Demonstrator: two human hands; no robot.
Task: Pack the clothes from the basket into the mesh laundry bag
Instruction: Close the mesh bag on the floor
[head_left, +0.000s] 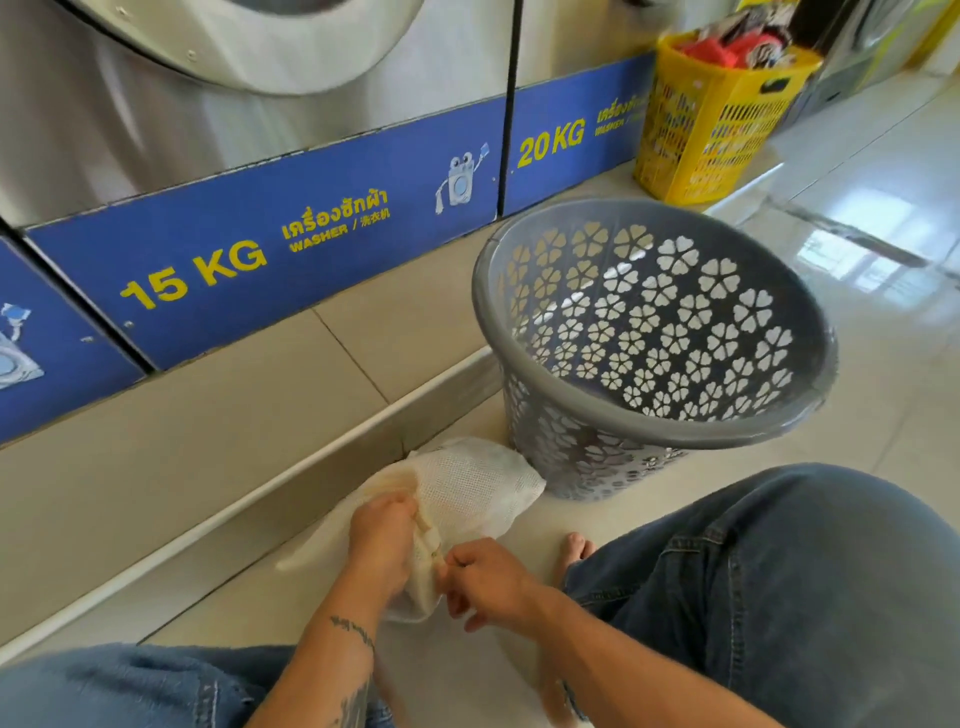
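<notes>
A white mesh laundry bag (475, 496) lies on the tiled floor between my knees, bulging with pale fabric inside. My left hand (382, 540) grips the bag's edge along its zipper seam. My right hand (488, 582) pinches the same seam just below it, fingers closed on what looks like the zipper pull. The grey round basket (654, 410) with flower-shaped holes stands tilted just beyond the bag to the right; no clothes show inside it.
Steel washers with blue panels marked 15 KG (192, 275) and 20 KG line a raised tiled step (260, 415) at left. A yellow basket (711, 119) full of clothes stands far right. My jeans-clad knees (789, 587) and a bare foot (576, 551) flank the bag.
</notes>
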